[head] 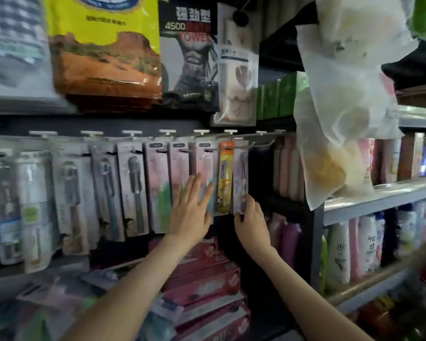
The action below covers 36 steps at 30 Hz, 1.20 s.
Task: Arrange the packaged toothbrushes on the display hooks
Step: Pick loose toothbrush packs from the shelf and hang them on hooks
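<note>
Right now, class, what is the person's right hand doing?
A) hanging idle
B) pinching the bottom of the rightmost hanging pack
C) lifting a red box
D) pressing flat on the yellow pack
B: the right hand pinches the bottom edge of the rightmost hanging pack, just right of the yellow pack.

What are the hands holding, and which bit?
The right hand pinches the pale toothbrush pack at its bottom edge. The left hand holds nothing, flat on a pink pack.
</note>
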### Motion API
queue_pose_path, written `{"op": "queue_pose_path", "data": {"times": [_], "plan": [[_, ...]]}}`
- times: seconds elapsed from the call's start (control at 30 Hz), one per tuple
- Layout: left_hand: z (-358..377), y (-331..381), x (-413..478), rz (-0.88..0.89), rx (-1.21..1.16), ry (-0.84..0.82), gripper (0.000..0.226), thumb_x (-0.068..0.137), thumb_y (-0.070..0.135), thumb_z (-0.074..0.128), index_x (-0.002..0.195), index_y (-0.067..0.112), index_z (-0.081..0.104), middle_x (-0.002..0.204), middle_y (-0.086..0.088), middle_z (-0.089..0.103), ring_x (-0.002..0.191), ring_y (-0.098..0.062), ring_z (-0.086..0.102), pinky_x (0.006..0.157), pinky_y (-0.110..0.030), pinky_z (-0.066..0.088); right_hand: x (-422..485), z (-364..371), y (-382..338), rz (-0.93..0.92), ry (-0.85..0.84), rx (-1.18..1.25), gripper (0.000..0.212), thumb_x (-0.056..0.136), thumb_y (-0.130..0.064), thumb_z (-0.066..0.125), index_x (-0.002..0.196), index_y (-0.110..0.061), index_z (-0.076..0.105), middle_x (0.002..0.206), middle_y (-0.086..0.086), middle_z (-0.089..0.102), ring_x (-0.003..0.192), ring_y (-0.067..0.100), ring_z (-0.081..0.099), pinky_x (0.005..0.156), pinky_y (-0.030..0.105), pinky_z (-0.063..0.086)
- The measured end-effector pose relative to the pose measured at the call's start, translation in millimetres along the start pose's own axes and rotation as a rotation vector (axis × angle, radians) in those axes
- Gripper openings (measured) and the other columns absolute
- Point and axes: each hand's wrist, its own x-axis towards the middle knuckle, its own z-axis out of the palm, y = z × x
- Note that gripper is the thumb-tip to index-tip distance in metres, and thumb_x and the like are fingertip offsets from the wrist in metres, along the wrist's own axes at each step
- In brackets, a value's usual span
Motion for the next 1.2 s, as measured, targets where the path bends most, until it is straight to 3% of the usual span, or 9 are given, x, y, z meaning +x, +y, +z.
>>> {"op": "queue_pose_path", "data": {"times": [0.07, 0.13, 0.2, 0.33, 0.4, 0.53, 0.67, 0.9, 1.2], "plan": [[21, 2, 12, -0.023, 0.045, -0.013, 0.079, 0.086, 0.027, 0.060, 0.151, 0.021, 0.015, 0.156, -0.012, -0.003, 0.143, -0.028, -0.006, 0.116, -0.045, 0.000, 23, 5, 13, 0.001, -0.021, -0.003, 0.052, 0.094, -0.016, 0.048, 0.141, -0.006, 0.028, 0.134, 0.015, 0.043, 0.123, 0.031, 0.044, 0.092, 0.039, 0.044], [37, -3, 20, -0.052, 0.096, -0.038, 0.083, 0.089, 0.029, 0.056, 0.151, 0.023, 0.001, 0.154, -0.009, -0.016, 0.142, -0.026, -0.017, 0.114, -0.043, -0.010, 46, 17, 17, -0.043, -0.042, 0.006, 0.057, 0.095, -0.021, 0.049, 0.143, -0.003, 0.025, 0.141, 0.018, 0.038, 0.127, 0.033, 0.042, 0.099, 0.039, 0.042], [48, -10, 25, -0.080, 0.161, -0.052, 0.088, 0.086, 0.030, 0.061, 0.151, 0.020, 0.003, 0.156, -0.011, -0.008, 0.145, -0.029, -0.008, 0.116, -0.045, -0.006, 63, 29, 15, -0.063, -0.074, 0.037, 0.057, 0.096, -0.022, 0.048, 0.143, -0.003, 0.024, 0.146, 0.018, 0.033, 0.131, 0.033, 0.039, 0.103, 0.040, 0.040], [60, -17, 29, -0.103, 0.242, -0.045, 0.092, 0.065, 0.029, 0.080, 0.144, 0.012, 0.035, 0.150, -0.019, 0.031, 0.139, -0.036, 0.029, 0.115, -0.052, 0.020, 85, 48, 11, 0.022, -0.101, 0.168, 0.056, 0.092, -0.021, 0.052, 0.140, -0.005, 0.028, 0.137, 0.018, 0.041, 0.124, 0.036, 0.043, 0.099, 0.042, 0.038], [62, -16, 28, -0.095, 0.260, -0.036, 0.098, 0.061, 0.025, 0.082, 0.145, 0.013, 0.033, 0.148, -0.019, 0.036, 0.137, -0.035, 0.034, 0.112, -0.050, 0.023, 90, 56, 9, 0.071, -0.076, 0.183, 0.064, 0.090, -0.023, 0.054, 0.144, -0.007, 0.022, 0.140, 0.019, 0.037, 0.124, 0.037, 0.042, 0.100, 0.044, 0.038], [66, -7, 35, -0.082, 0.233, -0.023, 0.104, 0.062, 0.016, 0.078, 0.149, 0.017, 0.020, 0.153, -0.016, 0.026, 0.141, -0.029, 0.019, 0.114, -0.045, 0.011, 98, 70, 5, 0.054, 0.034, 0.037, 0.068, 0.091, -0.026, 0.053, 0.144, -0.005, 0.017, 0.129, 0.021, 0.047, 0.106, 0.036, 0.057, 0.078, 0.041, 0.050], [64, -5, 43, -0.045, 0.303, -0.100, 0.082, 0.087, 0.023, 0.057, 0.151, 0.019, 0.005, 0.151, -0.011, -0.019, 0.146, -0.025, -0.007, 0.113, -0.042, -0.013, 102, 73, 7, -0.009, 0.028, -0.049, 0.065, 0.093, -0.029, 0.050, 0.144, -0.002, 0.018, 0.124, 0.021, 0.052, 0.094, 0.035, 0.063, 0.066, 0.039, 0.053], [52, 0, 43, -0.116, 0.247, -0.194, 0.082, 0.091, 0.016, 0.049, 0.150, 0.020, -0.007, 0.155, -0.015, -0.021, 0.143, -0.026, -0.021, 0.109, -0.039, -0.021, 89, 41, 5, -0.109, -0.068, -0.237, 0.067, 0.093, -0.020, 0.049, 0.147, -0.014, 0.011, 0.134, 0.017, 0.042, 0.120, 0.033, 0.048, 0.083, 0.042, 0.049], [24, 14, 1, -0.186, 0.004, -0.181, 0.082, 0.091, 0.022, 0.054, 0.151, 0.020, -0.001, 0.157, -0.015, -0.011, 0.145, -0.028, -0.013, 0.114, -0.039, -0.015, 9, 0, 1, -0.036, -0.201, 0.149, 0.063, 0.088, -0.025, 0.057, 0.138, -0.012, 0.020, 0.120, 0.016, 0.055, 0.096, 0.035, 0.060, 0.062, 0.031, 0.042]]}}
